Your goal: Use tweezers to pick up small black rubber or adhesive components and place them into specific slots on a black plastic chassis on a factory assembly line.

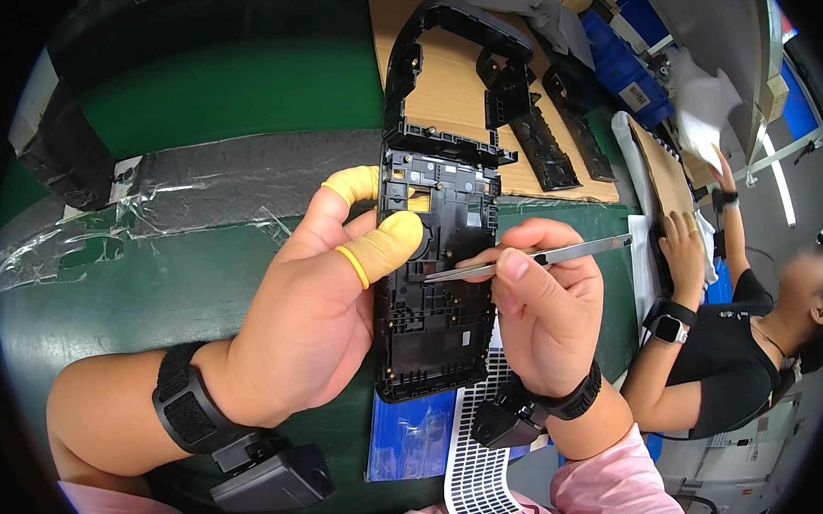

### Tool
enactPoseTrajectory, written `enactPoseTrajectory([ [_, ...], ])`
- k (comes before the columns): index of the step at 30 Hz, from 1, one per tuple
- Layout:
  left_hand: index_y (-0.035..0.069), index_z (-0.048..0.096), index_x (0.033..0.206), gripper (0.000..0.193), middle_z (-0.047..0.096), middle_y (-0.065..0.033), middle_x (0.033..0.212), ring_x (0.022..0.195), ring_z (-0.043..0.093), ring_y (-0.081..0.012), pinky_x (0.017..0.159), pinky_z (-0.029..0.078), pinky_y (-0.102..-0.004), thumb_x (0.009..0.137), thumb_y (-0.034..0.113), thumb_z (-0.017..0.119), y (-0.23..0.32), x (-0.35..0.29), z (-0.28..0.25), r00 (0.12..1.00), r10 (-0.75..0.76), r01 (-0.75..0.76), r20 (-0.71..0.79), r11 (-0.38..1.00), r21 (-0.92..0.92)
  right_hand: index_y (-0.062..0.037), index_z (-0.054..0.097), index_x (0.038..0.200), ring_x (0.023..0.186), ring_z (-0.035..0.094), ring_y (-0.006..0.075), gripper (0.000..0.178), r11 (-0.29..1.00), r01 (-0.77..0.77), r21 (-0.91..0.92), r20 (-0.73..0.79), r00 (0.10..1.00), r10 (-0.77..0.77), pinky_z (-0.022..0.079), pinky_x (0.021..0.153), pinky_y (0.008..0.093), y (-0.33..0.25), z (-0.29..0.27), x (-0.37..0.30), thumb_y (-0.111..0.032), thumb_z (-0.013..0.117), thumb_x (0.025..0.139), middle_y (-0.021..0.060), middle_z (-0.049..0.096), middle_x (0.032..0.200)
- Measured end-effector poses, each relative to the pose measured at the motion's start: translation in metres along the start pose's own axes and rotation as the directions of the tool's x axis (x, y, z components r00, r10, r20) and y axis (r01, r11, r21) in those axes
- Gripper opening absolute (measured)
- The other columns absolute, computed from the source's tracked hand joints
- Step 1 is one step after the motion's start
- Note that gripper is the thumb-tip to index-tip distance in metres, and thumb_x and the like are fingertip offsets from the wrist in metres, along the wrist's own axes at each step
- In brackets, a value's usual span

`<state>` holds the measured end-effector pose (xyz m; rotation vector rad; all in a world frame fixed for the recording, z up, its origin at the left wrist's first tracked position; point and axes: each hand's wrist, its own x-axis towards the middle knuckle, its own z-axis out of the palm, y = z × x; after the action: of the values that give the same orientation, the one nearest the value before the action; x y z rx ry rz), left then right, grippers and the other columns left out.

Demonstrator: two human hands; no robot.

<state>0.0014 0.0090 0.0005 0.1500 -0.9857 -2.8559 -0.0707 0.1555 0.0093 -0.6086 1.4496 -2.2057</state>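
My left hand (325,279), with yellow finger cots on thumb and a finger, grips the left edge of a long black plastic housing (442,334). The housing is held up with its ribbed inner side toward me; an open loop-shaped frame forms its upper end. In my right hand (551,297) a pair of metal tweezers (576,250) is pinched between thumb and fingers. Their tips point left and lie over the middle of the housing, close to the left thumb. Whether the tips hold anything is too small to tell. Below the housing hangs a white sheet of small black labels (480,465).
More black housings (544,145) lie on a cardboard sheet (464,98) beyond my hands. Blue bins (628,73) stand at the far right. At right a co-worker (728,363) handles a white bag (703,102). A dark block (67,143) stands at the left on the green table (156,305).
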Motion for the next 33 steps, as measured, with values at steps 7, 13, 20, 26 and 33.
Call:
enactPoseTrajectory([
  [7,0.006,0.035,0.113,0.035,0.047,-0.0087,0.107,0.099,0.047,-0.0182,0.085,0.039,-0.0334,0.083,0.019,0.049,-0.001,0.000,0.000,1.000,0.003,-0.003,0.001,1.000,0.006,0.0031,0.051,0.093,0.074,0.059,0.0161,0.017,1.000,-0.012,0.017,0.014,1.000,0.012,0.047,0.067,0.0245,0.000,-0.001,0.000,0.005,0.054,0.076,0.0121,0.059,0.081],
  [13,0.006,0.036,0.113,0.035,0.047,-0.0087,0.107,0.099,0.047,-0.0178,0.085,0.040,-0.0334,0.083,0.019,0.049,-0.001,0.000,0.001,1.000,0.007,-0.007,0.006,1.000,0.010,0.0043,0.051,0.092,0.074,0.059,0.0168,0.017,1.000,-0.004,0.028,0.005,1.000,0.004,0.048,0.069,0.0264,0.000,0.000,0.000,0.006,0.053,0.076,0.0126,0.059,0.080],
  [20,0.006,0.036,0.113,0.035,0.047,-0.0085,0.107,0.098,0.048,-0.0178,0.084,0.040,-0.0330,0.083,0.019,0.049,-0.002,0.001,0.001,1.000,0.013,-0.013,-0.016,1.000,0.024,0.0037,0.051,0.091,0.067,0.057,0.0127,0.017,0.998,-0.013,-0.054,-0.038,0.999,0.011,0.044,0.058,0.0203,-0.002,0.002,0.001,0.006,0.055,0.075,0.0130,0.059,0.079],
  [26,0.006,0.034,0.115,0.039,0.049,-0.0093,0.104,0.094,0.050,-0.0171,0.081,0.042,-0.0318,0.080,0.012,0.050,0.005,0.001,0.001,0.999,-0.045,0.043,-0.031,0.998,-0.052,-0.0013,0.053,0.092,0.047,0.039,0.0065,0.013,0.992,-0.015,0.123,-0.096,0.995,0.027,0.030,0.043,0.0171,-0.014,-0.017,0.009,-0.003,0.050,0.079,0.0188,0.059,0.076],
  [33,0.005,0.028,0.119,0.055,0.050,-0.0106,0.103,0.089,0.052,-0.0161,0.078,0.044,-0.0293,0.069,-0.008,0.047,0.000,0.007,-0.006,0.998,0.006,-0.001,-0.066,0.996,0.086,0.0001,0.052,0.094,0.046,0.038,0.0066,0.015,0.971,0.158,0.180,-0.170,0.977,-0.128,0.031,0.042,0.0171,-0.045,-0.047,0.013,-0.007,0.048,0.081,0.0208,0.058,0.078],
])
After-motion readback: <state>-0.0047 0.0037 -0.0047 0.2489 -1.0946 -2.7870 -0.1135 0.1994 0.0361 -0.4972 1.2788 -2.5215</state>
